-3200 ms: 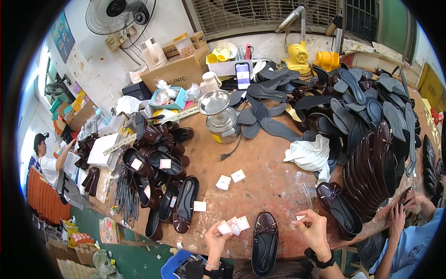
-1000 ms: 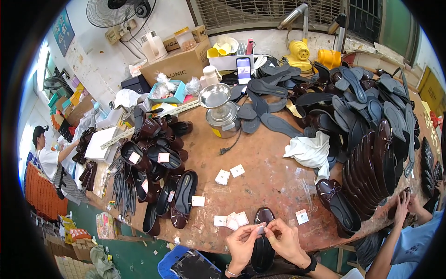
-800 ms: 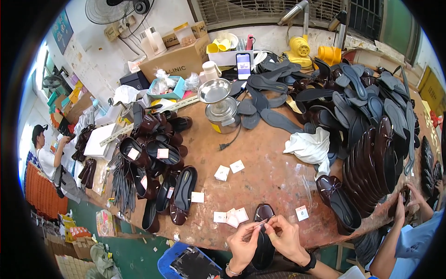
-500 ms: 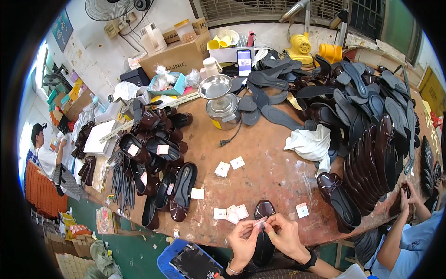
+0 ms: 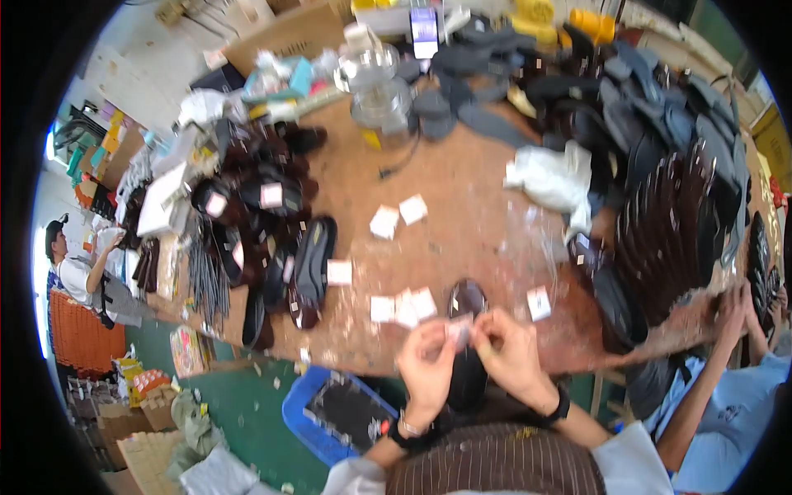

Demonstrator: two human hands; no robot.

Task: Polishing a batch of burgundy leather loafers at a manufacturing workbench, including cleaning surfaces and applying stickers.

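Lit phone (image 5: 424, 35) upright at back of counter (image 5: 462, 239); white cloth (image 5: 549, 175) crumpled at right; blue bin (image 5: 296, 404) below edge.

Left grip (image 5: 426, 363) and right grip (image 5: 510, 355) pinched close together, forearms (image 5: 583, 424) angled inward.

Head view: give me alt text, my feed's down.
Left hand and right hand hold a small pale slip over a dark shoe at the near edge of the table. Pale tags lie nearby; more dark shoes crowd both sides.
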